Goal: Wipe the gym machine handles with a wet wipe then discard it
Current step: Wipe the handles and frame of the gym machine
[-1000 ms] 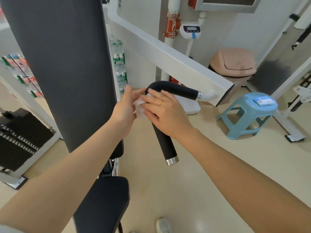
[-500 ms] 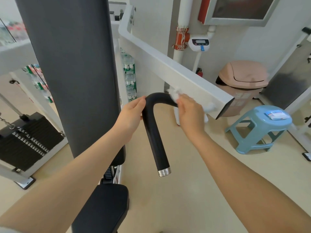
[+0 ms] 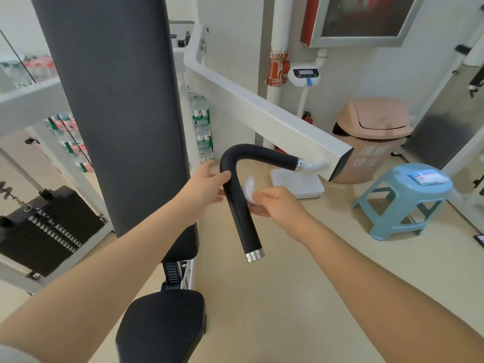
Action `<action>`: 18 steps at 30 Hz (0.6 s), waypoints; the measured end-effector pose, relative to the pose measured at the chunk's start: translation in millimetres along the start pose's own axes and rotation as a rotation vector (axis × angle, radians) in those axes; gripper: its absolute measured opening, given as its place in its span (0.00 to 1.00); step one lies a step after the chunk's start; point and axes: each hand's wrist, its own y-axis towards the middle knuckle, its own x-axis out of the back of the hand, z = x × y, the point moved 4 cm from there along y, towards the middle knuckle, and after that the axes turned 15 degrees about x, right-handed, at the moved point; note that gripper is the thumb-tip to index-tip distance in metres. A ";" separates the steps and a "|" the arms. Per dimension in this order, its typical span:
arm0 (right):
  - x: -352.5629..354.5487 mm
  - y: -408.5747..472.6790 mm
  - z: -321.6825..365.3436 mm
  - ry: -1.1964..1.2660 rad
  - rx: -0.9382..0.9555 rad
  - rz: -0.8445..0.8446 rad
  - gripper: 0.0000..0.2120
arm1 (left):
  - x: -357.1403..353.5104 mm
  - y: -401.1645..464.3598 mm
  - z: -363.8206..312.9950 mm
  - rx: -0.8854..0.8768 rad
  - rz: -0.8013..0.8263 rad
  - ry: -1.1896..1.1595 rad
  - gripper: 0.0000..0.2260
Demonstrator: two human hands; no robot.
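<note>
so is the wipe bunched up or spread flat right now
Bunched up: the wet wipe is a crumpled white wad pinched in the right hand against the handle.

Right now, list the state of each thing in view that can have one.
left hand: open, touching the handle's bend
right hand: pinching the wet wipe
wet wipe: crumpled, against the handle
handle: unbroken, hanging free
trash bin: lid closed
stool: upright, packet on top

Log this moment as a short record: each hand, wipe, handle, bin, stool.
left hand: open, touching the handle's bend
right hand: holds the wipe against the handle
wipe: white, crumpled
handle: black, bent, silver end cap
bin: pink, lidded, by the wall
stool: blue, a packet on top
</note>
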 end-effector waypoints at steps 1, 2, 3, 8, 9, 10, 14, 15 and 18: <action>2.2 -4.8 -0.6 -0.018 -0.023 0.041 0.13 | -2.5 -1.4 4.8 0.020 0.021 0.020 0.20; 2.3 -6.7 0.2 -0.052 -0.035 0.076 0.13 | -5.0 -3.4 9.4 0.025 0.037 0.036 0.17; 0.9 -4.5 3.2 -0.117 -0.029 0.088 0.14 | -6.7 -5.2 12.5 0.015 0.039 0.044 0.14; -8.7 6.3 9.2 -0.410 0.106 0.002 0.15 | -8.8 -10.9 17.0 -0.027 0.050 0.014 0.11; -7.7 -0.9 4.3 -0.388 0.107 0.040 0.16 | -9.4 -11.3 18.1 -0.021 0.063 0.011 0.11; -6.1 -10.6 -2.1 -0.365 0.077 0.117 0.18 | -9.4 -12.1 20.3 -0.006 0.081 0.001 0.12; -6.6 -32.9 -20.4 -0.172 -0.135 0.376 0.26 | -12.5 -16.1 36.7 0.043 0.172 0.026 0.11; -6.3 -27.3 -18.4 -0.119 -0.107 0.300 0.25 | -13.3 -16.6 39.9 0.038 0.179 0.032 0.11; -7.6 -13.6 -11.7 -0.029 0.008 0.084 0.20 | -13.2 -16.2 43.0 0.014 0.160 0.025 0.10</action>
